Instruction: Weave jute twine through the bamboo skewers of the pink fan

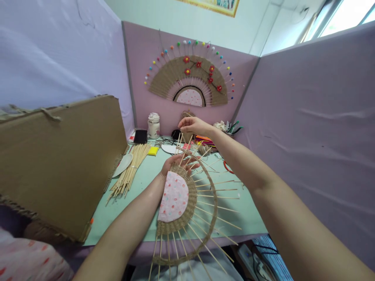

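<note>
A half-round woven fan point(191, 195) is tilted across the table's front edge. White cloth with red dots covers its middle, twine is woven round that, and thin sticks spread outward through an outer twine band. My left hand point(179, 160) supports its upper end from beneath, fingers showing between the sticks. Above the topmost stick tips is my right hand point(193, 125), its thumb and fingers pinched together. What the pinch holds, if anything, is too small to make out.
Left on the table lie a bundle of sticks point(131, 169), a white oval piece point(123, 164) and a yellow packet point(152, 151). A cardboard sheet point(64, 156) stands at the left. Behind are a white jar point(154, 125) and a finished fan point(164, 80) on the pink panel.
</note>
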A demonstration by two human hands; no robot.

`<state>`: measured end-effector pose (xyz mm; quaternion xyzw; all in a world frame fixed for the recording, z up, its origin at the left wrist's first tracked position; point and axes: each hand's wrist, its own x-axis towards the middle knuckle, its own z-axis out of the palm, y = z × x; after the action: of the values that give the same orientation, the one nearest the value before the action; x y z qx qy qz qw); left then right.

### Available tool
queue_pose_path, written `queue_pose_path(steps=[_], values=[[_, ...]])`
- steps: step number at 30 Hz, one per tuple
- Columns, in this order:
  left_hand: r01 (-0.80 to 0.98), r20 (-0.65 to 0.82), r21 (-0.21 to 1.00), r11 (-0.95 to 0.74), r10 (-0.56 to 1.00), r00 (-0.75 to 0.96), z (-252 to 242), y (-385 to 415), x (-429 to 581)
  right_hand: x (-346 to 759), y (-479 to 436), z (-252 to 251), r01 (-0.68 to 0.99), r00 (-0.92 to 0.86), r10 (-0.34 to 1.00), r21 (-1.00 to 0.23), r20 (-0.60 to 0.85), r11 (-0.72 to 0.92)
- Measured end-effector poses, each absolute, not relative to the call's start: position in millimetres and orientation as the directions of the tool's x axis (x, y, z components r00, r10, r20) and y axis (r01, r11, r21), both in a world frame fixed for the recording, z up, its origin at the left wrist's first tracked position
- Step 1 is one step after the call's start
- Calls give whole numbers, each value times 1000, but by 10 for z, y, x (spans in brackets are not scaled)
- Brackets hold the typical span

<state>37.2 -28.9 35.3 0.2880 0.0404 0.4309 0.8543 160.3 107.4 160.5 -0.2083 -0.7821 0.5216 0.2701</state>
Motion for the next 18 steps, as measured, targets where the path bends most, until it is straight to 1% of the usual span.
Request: queue_pose_path(steps=[4,10,14,18], values=[[-714,188,527,461,757,626,361,-293,376,1587,1137,1480,57,-759,631,-950,159,308],[-704,169,542,458,762,626,389,-307,395,1480,1155,1376,184,-810,586,-943,14,276],[-699,166,546,463,758,631,396,-310,396,1403,1143,1361,302,-843,534,-879,-66,368],[-700,132,555,449,783,608,405,-300,417,1393,1155,1402,342,-871,480,-826,-101,448]])
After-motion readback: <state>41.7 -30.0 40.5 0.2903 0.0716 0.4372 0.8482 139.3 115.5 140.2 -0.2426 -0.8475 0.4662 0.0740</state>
